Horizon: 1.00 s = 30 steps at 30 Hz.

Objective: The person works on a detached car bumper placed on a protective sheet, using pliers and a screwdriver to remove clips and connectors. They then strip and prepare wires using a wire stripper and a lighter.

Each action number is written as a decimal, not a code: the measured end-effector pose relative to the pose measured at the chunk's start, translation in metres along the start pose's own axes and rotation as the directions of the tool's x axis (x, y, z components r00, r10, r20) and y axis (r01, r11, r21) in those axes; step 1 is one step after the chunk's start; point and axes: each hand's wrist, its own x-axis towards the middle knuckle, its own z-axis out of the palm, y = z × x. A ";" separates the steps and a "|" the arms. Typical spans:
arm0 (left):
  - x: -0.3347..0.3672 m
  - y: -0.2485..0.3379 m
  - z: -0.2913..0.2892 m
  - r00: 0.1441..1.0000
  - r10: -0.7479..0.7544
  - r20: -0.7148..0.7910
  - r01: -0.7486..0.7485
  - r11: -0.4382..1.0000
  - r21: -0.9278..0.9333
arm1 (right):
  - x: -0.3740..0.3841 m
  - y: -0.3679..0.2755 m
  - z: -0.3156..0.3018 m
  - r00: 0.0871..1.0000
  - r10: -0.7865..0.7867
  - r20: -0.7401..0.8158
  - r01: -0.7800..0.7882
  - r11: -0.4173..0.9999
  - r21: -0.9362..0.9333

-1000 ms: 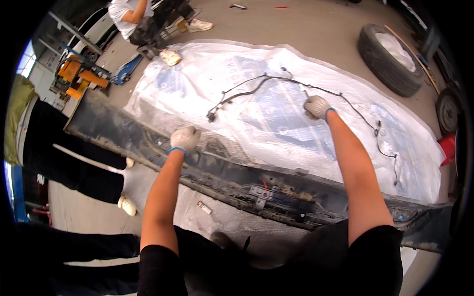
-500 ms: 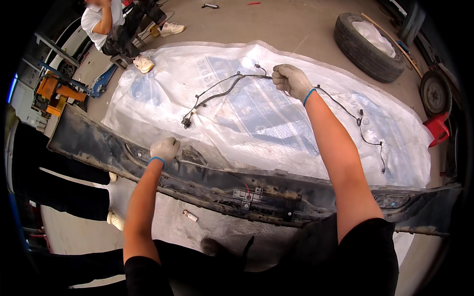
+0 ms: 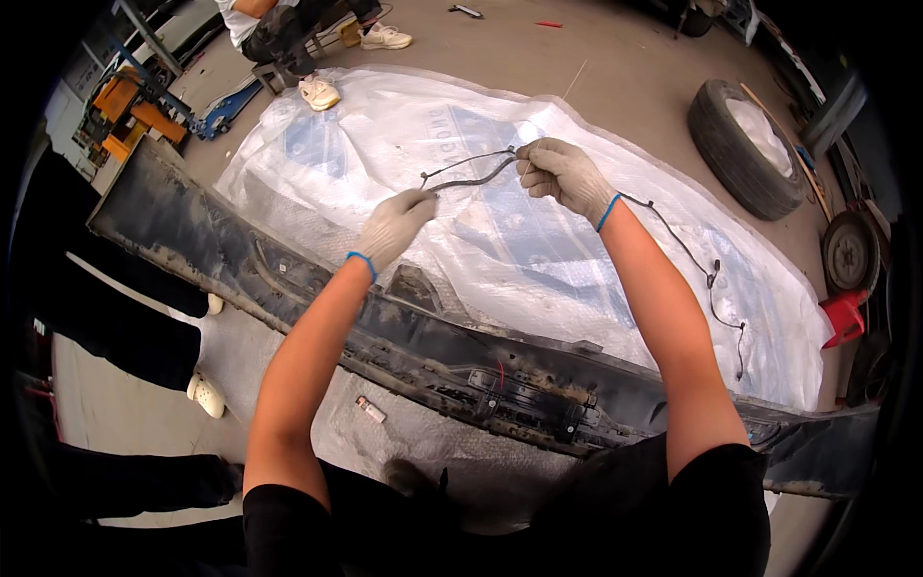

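A thin black wiring harness (image 3: 473, 181) with small plugs runs between my two hands above a white plastic sheet (image 3: 615, 288) with blue print. My right hand (image 3: 569, 179), in a pale work glove with a blue cuff, is closed around the harness. Beyond it the rest of the harness trails to the right over the sheet. My left hand (image 3: 396, 227), gloved alike, has its fingers closed at the harness's left part and hides the end there. Nearer to me lies a long, dirty black car bumper (image 3: 192, 252), its inner side up.
A tyre (image 3: 735, 159) lies at the far right, near a wheel (image 3: 851, 252) and a red object (image 3: 842, 320). A small cylinder (image 3: 370, 410) rests on wrap before me. Dark-clad legs (image 3: 135, 317) stand at left; a seated person's shoe (image 3: 319, 93) touches the sheet.
My left hand has come up from beside the bumper to the harness's left part. My right hand keeps its grip. The view has shifted, and the harness's left end is now hidden.
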 end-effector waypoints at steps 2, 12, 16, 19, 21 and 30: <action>0.004 0.037 0.014 0.997 0.066 0.039 -0.062 0.993 -0.104 | -0.003 -0.005 0.019 1.000 -0.006 0.029 0.007 1.000 -0.017; -0.009 0.062 0.027 0.969 0.057 0.240 0.091 0.821 -0.564 | -0.016 -0.019 0.061 0.997 -0.056 0.059 0.058 0.998 -0.036; -0.010 0.060 0.033 0.939 -0.012 0.342 0.229 0.766 -0.601 | -0.014 -0.021 0.054 0.997 -0.076 -0.007 0.076 0.995 -0.064; -0.013 0.061 0.036 0.921 -0.051 0.387 0.257 0.825 -0.504 | -0.007 -0.030 0.029 0.987 -0.146 -0.067 0.143 0.989 -0.049; -0.013 0.054 0.034 0.934 -0.063 0.351 0.241 0.837 -0.492 | -0.008 -0.047 0.015 0.965 -0.220 -0.145 0.224 0.975 0.011; -0.013 0.067 0.026 0.971 -0.006 0.240 0.145 0.809 -0.570 | -0.025 -0.045 0.035 0.989 -0.133 -0.066 0.126 0.987 -0.097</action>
